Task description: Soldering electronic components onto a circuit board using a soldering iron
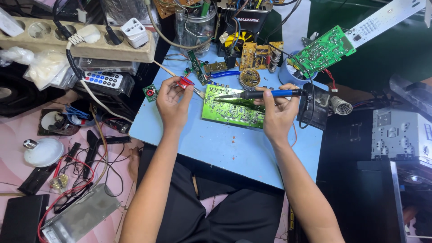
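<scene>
A green circuit board [231, 110] lies solder side up on a light blue work board [216, 144] across my lap. My right hand [278, 110] grips a blue-handled soldering iron [258, 94], whose tip reaches left over the circuit board's top edge. My left hand [173, 101] is at the circuit board's left edge and pinches a small red spool of solder [185, 82]. A thin strand runs from the spool toward the circuit board's top left corner.
Further circuit boards [260, 55], blue-handled pliers [225, 74] and a tin [249, 77] crowd the far edge. A coiled iron stand [340, 106] sits at the right, a power strip [76, 38] and remote [103, 79] at the left. Bulb [42, 150] and wires lie on the floor.
</scene>
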